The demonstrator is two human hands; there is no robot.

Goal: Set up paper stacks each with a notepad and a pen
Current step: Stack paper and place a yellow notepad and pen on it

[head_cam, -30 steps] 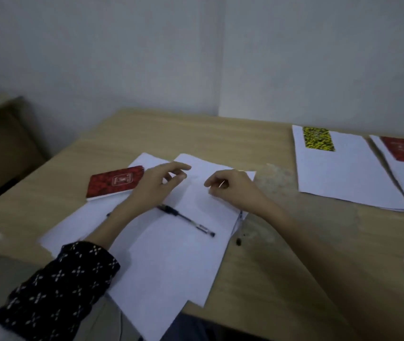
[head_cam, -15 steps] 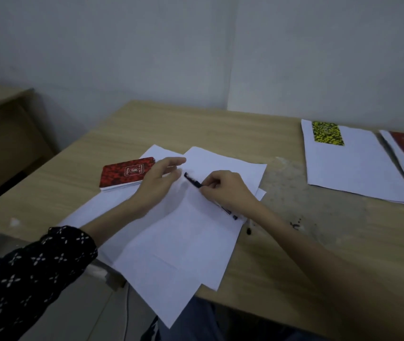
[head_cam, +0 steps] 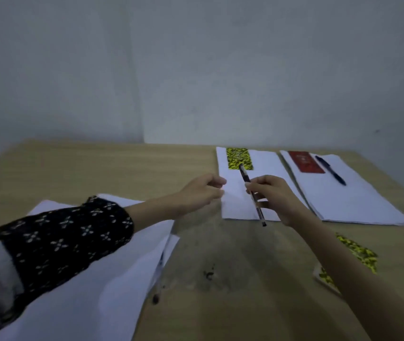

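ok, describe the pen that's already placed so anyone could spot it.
On the wooden table, find the far-right paper stack. The dark blue pen lies diagonally on it beside the red notepad, untouched, unlike the black pen in the right hand.

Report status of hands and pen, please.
Right hand holds pen above yellow-notepad stack. Left hand at stack's edge. Nothing in the way.

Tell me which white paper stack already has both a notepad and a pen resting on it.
The far-right white paper stack: a red notepad and dark blue pen lie on it. The middle stack has only a yellow-patterned notepad; its black pen is in the right hand.
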